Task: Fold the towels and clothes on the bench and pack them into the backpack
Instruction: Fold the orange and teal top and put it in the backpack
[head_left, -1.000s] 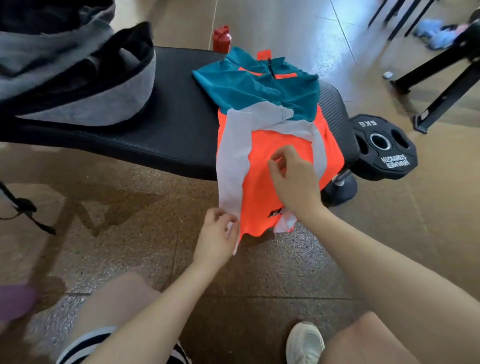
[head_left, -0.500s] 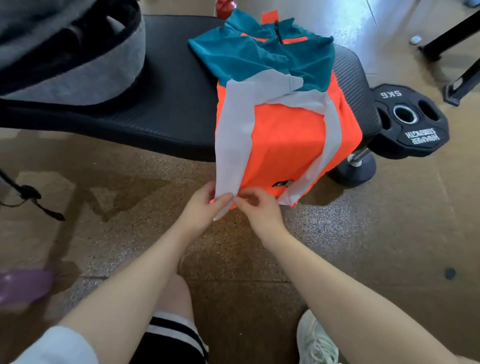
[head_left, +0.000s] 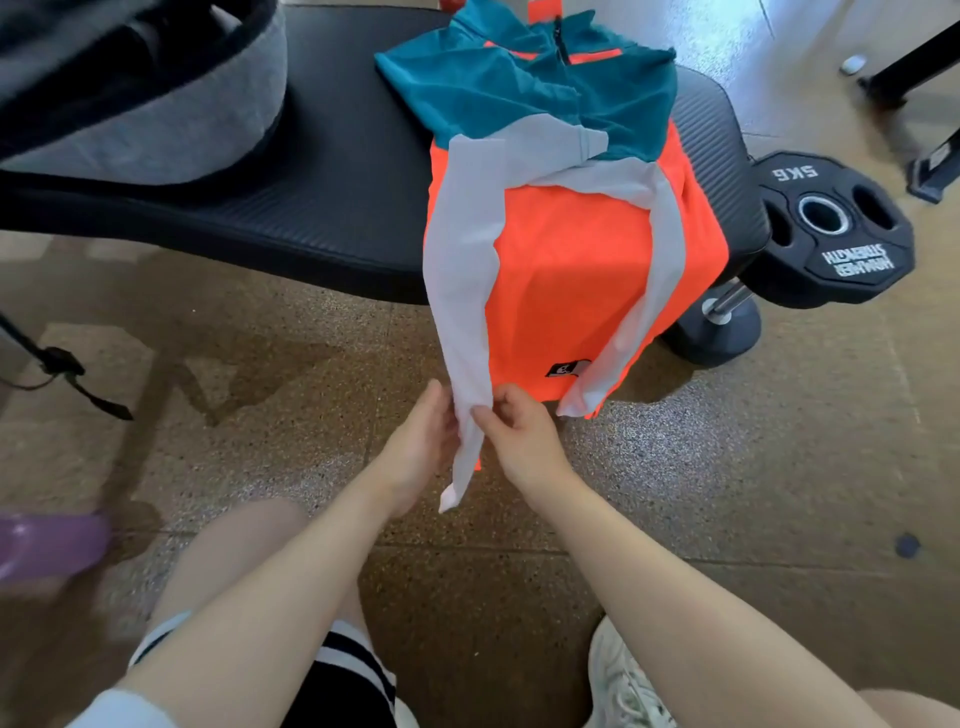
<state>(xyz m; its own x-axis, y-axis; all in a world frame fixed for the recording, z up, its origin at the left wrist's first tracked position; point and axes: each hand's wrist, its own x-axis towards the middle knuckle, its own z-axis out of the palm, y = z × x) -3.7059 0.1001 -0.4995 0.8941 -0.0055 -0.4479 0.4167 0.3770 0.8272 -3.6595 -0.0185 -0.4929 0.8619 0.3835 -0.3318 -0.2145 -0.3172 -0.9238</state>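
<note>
Head view: left hand (head_left: 423, 441) and right hand (head_left: 522, 439) both pinched on the white sleeve (head_left: 462, 332), fingers clamped on its hanging end, cuff dangling below them. Just beyond the fingers, orange jacket (head_left: 582, 275) draped over the bench (head_left: 332, 171) edge, teal top part flat on the pad. Farther left of the fingers, grey backpack (head_left: 140, 109) on the bench. Judged early: jacket half-folded, nothing seen packed.

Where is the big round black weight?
In the head view, the weight plate lies on the floor at the right, just beyond the end of the bench, beside the orange jacket hanging over it.
</note>
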